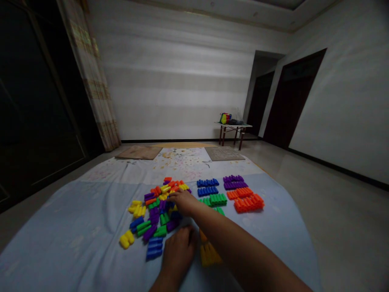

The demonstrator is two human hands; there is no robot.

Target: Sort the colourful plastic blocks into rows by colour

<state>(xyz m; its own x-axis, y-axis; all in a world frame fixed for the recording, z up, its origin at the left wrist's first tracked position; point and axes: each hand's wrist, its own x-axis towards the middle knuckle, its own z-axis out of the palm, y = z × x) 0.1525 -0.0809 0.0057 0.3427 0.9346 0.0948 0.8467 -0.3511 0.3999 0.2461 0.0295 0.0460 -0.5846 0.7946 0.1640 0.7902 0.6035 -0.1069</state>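
Note:
A mixed pile of coloured plastic pieces (pixel 154 215) lies on the cloth-covered table. My right hand (pixel 182 201) reaches over the pile's right side, fingers bent down among purple and blue pieces; what its fingertips hold, if anything, is hidden. Nearer to me, my left hand (pixel 180 245) rests beside blue pieces (pixel 154 248), its fingers curled and mostly out of sight. Sorted rows stand at the right: blue (pixel 208 191), green (pixel 218 199), purple (pixel 235 185) and orange (pixel 249 202). Yellow pieces (pixel 209 254) lie partly behind my right forearm.
Two mats, a brown one (pixel 139 153) and a grey one (pixel 224 153), lie at the table's far edge. Beyond, a small table (pixel 247 125) by the wall bears a colourful bag (pixel 225 118). The tablecloth (pixel 91 227) has folds at the left.

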